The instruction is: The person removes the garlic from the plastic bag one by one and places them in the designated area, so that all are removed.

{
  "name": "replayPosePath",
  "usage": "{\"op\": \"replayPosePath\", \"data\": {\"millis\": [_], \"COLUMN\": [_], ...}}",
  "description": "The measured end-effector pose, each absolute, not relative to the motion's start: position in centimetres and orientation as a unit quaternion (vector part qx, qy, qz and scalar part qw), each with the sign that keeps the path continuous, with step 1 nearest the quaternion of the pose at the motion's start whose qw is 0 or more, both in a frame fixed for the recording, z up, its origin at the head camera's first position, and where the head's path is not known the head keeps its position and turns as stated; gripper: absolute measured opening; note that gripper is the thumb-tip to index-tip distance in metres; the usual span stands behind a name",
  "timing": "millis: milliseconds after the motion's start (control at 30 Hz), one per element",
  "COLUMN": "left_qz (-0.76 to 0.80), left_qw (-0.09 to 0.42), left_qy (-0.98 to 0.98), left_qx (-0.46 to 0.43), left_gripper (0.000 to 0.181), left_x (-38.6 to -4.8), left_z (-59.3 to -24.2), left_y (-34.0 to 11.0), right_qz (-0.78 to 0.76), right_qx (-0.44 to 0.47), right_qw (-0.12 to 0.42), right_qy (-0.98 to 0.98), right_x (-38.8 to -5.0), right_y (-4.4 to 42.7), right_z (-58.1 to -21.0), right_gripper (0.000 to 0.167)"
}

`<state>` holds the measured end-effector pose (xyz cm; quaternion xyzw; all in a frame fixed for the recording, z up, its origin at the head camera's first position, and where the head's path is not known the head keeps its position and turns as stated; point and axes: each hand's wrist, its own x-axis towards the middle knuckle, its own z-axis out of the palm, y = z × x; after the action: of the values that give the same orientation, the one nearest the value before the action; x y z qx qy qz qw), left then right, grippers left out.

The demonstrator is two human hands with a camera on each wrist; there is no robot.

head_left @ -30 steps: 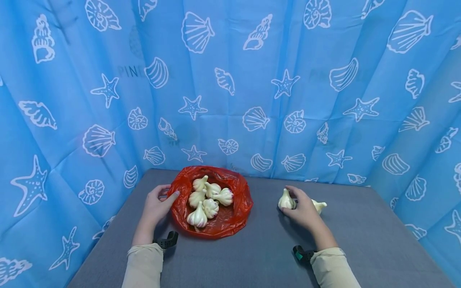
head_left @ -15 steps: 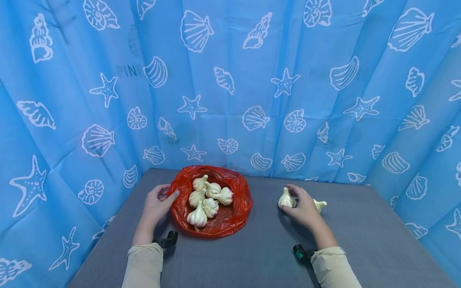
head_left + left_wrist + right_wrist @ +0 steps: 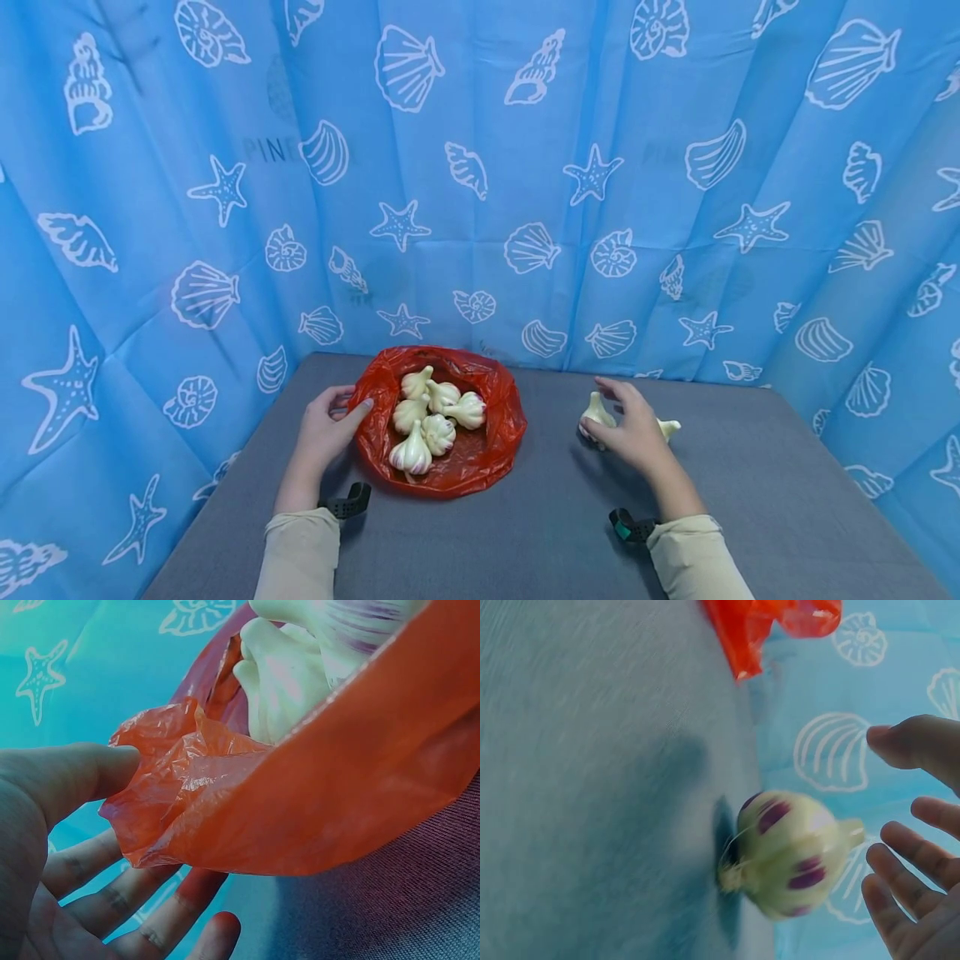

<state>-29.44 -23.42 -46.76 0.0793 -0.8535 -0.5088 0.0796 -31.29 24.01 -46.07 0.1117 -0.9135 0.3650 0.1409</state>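
In the head view a red plastic bag (image 3: 517,425) lies with its mouth wide, several garlic bulbs (image 3: 411,450) inside. My left hand (image 3: 324,429) is at the bag's left rim. In the left wrist view its thumb (image 3: 105,769) touches the crumpled rim while the spread fingers lie behind and below. My right hand (image 3: 633,429) hovers at a single garlic bulb (image 3: 596,412) on the table. The right wrist view shows this purple-marked bulb (image 3: 795,855) apart from the loosely spread fingers. Another bulb (image 3: 669,428) is partly hidden behind the right hand.
A grey cloth-covered table (image 3: 480,550) carries everything. Right behind its far edge hangs a blue curtain (image 3: 480,167) with white shell prints, which also runs along both sides. Each wrist wears a black device (image 3: 352,502).
My right hand's fingers have spread and risen slightly off the bulb they were around. The bulb stays upright in place. The left hand and the bag have not moved.
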Motion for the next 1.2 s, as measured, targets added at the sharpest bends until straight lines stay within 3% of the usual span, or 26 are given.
{"op": "replayPosePath", "data": {"millis": [800,1200], "left_qz": [-0.515,-0.519], "left_qw": [0.079,0.082], "left_qy": [-0.849,-0.847], "left_qx": [0.083,0.079], "left_gripper": [0.060,0.061], "left_x": [-29.3,-29.4], "left_z": [-46.7,-46.8], "left_y": [-23.4,-23.4], "right_qz": [0.453,0.539], "right_qx": [0.172,0.195], "right_qw": [0.131,0.044], "right_qy": [-0.865,-0.818], "right_x": [-29.9,-28.8], "right_y": [19.3,17.1], "right_z": [-44.3,-44.1], "right_gripper": [0.061,0.057]}}
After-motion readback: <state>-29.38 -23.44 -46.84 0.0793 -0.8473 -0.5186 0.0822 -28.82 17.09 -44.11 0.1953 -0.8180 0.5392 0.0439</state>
